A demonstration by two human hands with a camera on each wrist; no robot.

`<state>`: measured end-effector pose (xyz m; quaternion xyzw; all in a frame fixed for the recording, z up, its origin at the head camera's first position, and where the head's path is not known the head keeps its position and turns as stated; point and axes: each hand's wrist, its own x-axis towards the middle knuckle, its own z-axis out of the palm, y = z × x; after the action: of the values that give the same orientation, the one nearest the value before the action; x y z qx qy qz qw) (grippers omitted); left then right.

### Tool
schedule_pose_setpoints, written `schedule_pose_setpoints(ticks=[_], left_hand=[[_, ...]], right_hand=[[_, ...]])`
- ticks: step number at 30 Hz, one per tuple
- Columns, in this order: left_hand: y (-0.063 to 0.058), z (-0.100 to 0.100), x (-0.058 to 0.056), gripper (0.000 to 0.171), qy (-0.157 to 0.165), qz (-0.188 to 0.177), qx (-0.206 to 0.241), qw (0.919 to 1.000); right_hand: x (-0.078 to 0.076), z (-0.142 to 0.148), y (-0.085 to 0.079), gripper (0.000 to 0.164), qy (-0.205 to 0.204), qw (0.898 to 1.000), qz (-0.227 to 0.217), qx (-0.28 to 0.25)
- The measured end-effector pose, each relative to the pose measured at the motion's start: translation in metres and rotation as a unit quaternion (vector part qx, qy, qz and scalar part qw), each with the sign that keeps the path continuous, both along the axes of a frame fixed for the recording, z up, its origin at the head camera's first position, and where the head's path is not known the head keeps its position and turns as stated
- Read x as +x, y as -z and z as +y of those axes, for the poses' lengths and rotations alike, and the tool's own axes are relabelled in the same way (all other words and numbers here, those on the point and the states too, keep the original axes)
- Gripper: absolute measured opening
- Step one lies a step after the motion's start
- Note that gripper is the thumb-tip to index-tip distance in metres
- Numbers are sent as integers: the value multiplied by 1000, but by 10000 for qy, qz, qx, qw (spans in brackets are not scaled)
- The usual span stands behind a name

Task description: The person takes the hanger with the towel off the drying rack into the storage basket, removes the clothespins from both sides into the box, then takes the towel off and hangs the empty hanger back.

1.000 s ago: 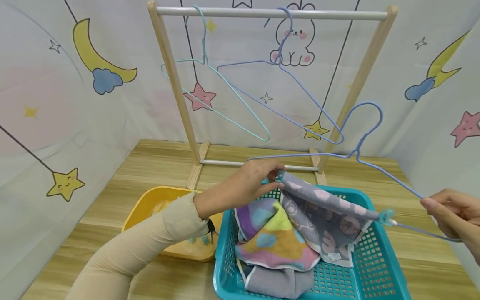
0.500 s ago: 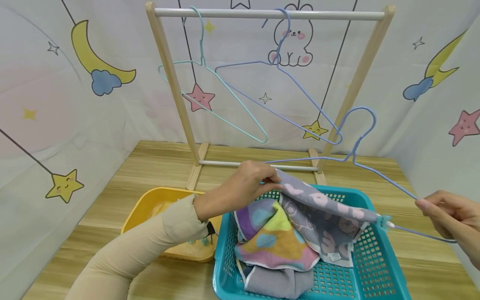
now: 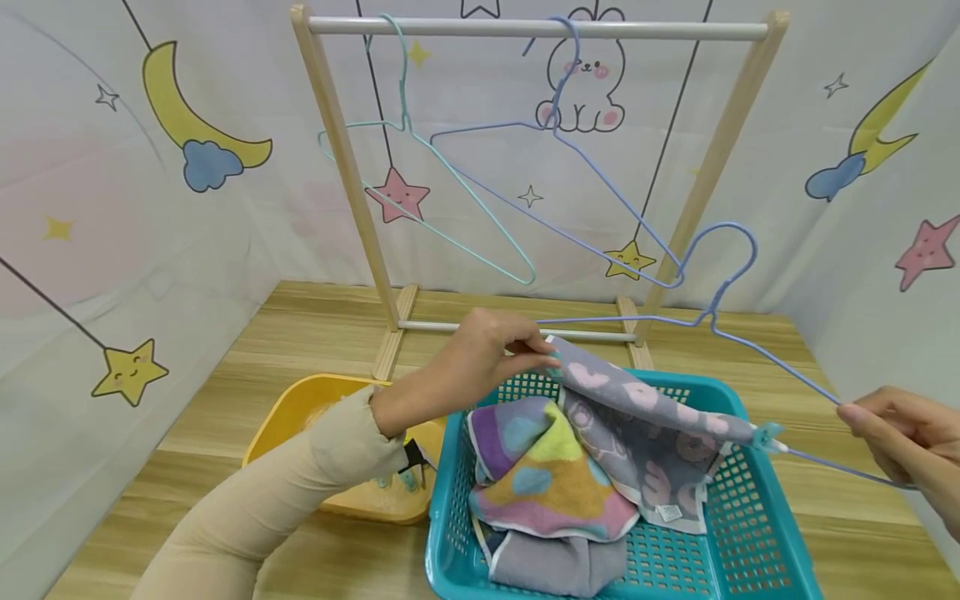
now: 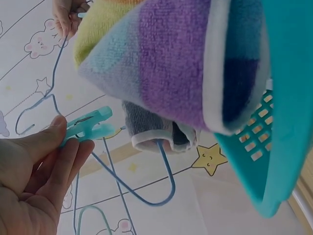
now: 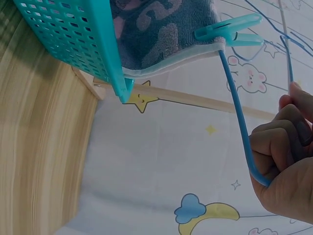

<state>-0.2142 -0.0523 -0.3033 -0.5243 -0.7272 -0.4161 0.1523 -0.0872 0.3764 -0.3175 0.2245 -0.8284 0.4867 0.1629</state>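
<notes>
In the left wrist view my left hand (image 3: 487, 354) pinches a teal clothespin (image 4: 90, 125) between thumb and fingers. The clothespin stands apart from the rolled end of a grey towel with pink patterns (image 3: 645, 392). This towel is folded over the bottom bar of a blue hanger (image 5: 237, 103) and droops into the teal basket (image 3: 772, 517). At its right end, a second teal clothespin (image 5: 230, 32) clamps the towel on the bar. My right hand (image 3: 911, 437) grips the hanger's right corner, fingers curled round the wire.
A multicoloured towel (image 3: 555, 483) and a folded grey cloth (image 3: 558, 565) lie in the basket. Left of it stands a yellow tray (image 3: 281, 425) with more clothespins, partly behind my left arm. Behind, a wooden rack (image 3: 720, 142) bears a mint hanger (image 3: 480, 196) and another blue hanger (image 3: 600, 171).
My left hand first moved slightly right over the towel's left end, then back left with the clothespin, which was at the towel's edge a second ago. My right hand keeps its grip.
</notes>
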Motion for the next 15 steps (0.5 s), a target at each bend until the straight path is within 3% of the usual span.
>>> schedule_pose_setpoints(ticks=[6, 12, 15], left_hand=[[-4, -14, 0, 10, -217, -98, -28, 9997], [-8, -38, 0, 14, -720, -104, -253, 9970], [-10, -53, 2, 16, -982, -218, -495, 9937]], right_hand=[[2, 1, 2, 40, 161, 9999, -47, -41], [-1, 5, 6, 41, -425, 9943, -189, -962], [-3, 7, 6, 40, -667, 9917, -127, -1089]])
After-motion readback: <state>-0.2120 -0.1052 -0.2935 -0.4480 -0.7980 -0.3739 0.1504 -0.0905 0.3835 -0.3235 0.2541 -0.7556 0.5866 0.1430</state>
